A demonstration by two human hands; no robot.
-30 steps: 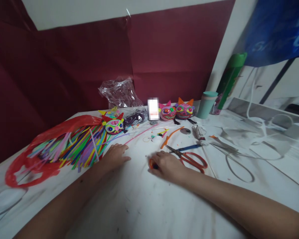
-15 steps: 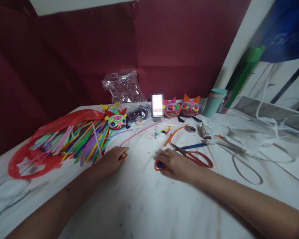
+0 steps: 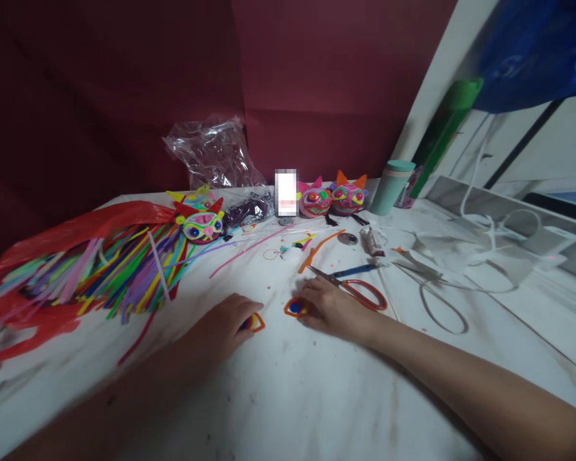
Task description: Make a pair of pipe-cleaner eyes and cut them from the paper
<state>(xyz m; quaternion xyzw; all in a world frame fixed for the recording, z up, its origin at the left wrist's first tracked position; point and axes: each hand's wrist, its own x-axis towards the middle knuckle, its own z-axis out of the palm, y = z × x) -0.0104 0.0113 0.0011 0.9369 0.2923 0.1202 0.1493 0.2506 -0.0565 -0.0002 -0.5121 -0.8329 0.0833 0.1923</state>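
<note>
My left hand (image 3: 221, 330) rests palm down on the white table (image 3: 297, 397), fingers curled over a small eye piece (image 3: 255, 322) with an orange and yellow outline. My right hand (image 3: 333, 307) lies beside it, fingertips pressed on a second eye piece (image 3: 294, 308), an orange loop with a blue centre. The two pieces lie a short way apart. Red-handled scissors (image 3: 360, 291) lie just behind my right hand.
A red bag of coloured strips (image 3: 91, 269) spreads at the left. Cat-face balls (image 3: 202, 225) (image 3: 315, 200) (image 3: 348, 197) stand at the back, with a clear plastic bag (image 3: 211, 153), a teal cup (image 3: 386, 187), a green bottle (image 3: 441, 131) and white cables (image 3: 465, 256) to the right.
My left hand slid from the strips toward the middle, bringing its eye piece close to the one under my right hand. The camera view shifted to the right.
</note>
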